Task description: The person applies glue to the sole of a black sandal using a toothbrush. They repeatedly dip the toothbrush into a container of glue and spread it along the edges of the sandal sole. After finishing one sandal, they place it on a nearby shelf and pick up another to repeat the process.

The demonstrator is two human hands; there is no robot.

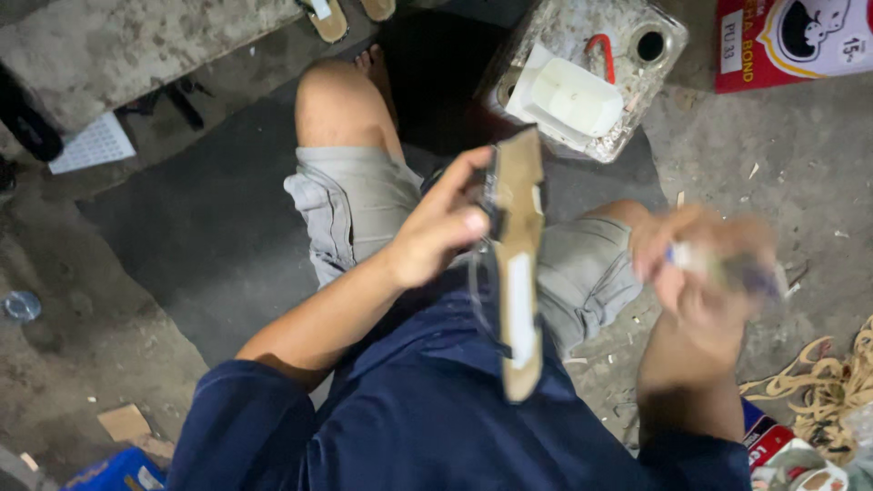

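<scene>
a square metal tin (582,77) stands on the concrete floor (136,300) just past the person's knees, with a white plastic tub (575,95) resting on its top beside a round opening and a red handle. a red printed carton (791,41) lies at the far right edge, and a tangle of tan rubber bands (818,386) spreads over the floor at the right, near the person's right forearm. a white sheet of paper (91,145) lies off to the left by a grey slab (136,41), with a pair of sandals (350,14) at the top edge. the floor to the left of the bent legs is mostly bare, with open room there, while the right side is crowded with scraps and bands. the left hand (436,232) grips a long brown sandal sole (518,273) at its upper part, thumb pressed on the near face, the sole standing upright over the lap between the two knees. the right hand (705,264) is blurred, closed around a small dark-tipped object (737,268) i cannot identify, well apart from the sole to its right.
</scene>
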